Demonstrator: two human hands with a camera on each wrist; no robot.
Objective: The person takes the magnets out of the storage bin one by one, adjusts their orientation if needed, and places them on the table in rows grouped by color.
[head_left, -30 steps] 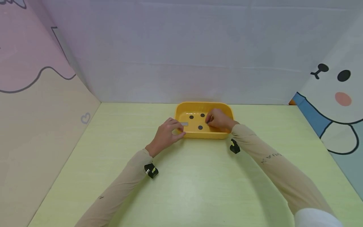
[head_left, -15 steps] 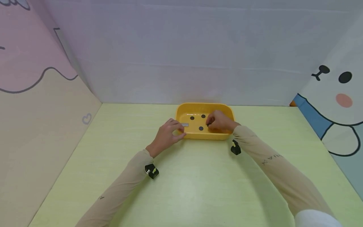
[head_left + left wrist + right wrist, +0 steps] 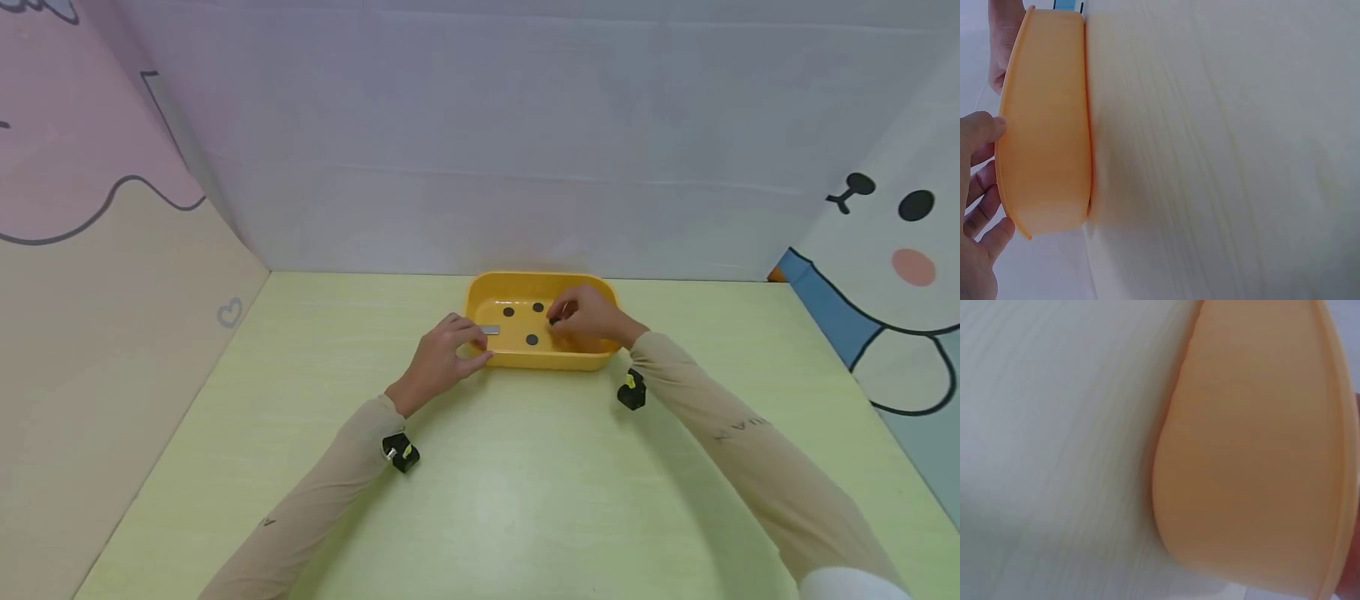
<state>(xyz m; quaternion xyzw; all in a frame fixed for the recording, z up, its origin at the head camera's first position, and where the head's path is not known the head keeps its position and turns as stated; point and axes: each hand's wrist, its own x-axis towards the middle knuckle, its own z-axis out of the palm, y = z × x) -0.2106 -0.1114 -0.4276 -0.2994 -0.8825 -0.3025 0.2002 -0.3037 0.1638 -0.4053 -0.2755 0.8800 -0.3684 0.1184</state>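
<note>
A yellow plastic tray (image 3: 540,360) stands on the table near the back wall. My left hand (image 3: 442,357) holds its front left corner, fingers and thumb at the rim; the left wrist view shows these fingertips along the tray's edge. My right hand (image 3: 588,315) reaches into the right side of the tray and pinches a small dark round piece (image 3: 554,321) between thumb and fingers. On the tray bottom lie dark discs (image 3: 532,339) and a grey flat rectangular piece (image 3: 490,330), partly hidden by the left fingers. In the right wrist view the tray's outer wall (image 3: 1247,450) hides most of the hand.
The pale wooden table (image 3: 480,483) spreads in front of the tray. A white cloth wall (image 3: 487,150) rises right behind it, and printed panels stand at both sides. A small black camera (image 3: 632,390) hangs at the right wrist, another black camera (image 3: 401,452) at the left.
My right hand has lifted a little and shifted slightly right, with the dark piece in its fingertips. The left hand and the tray stay in place.
</note>
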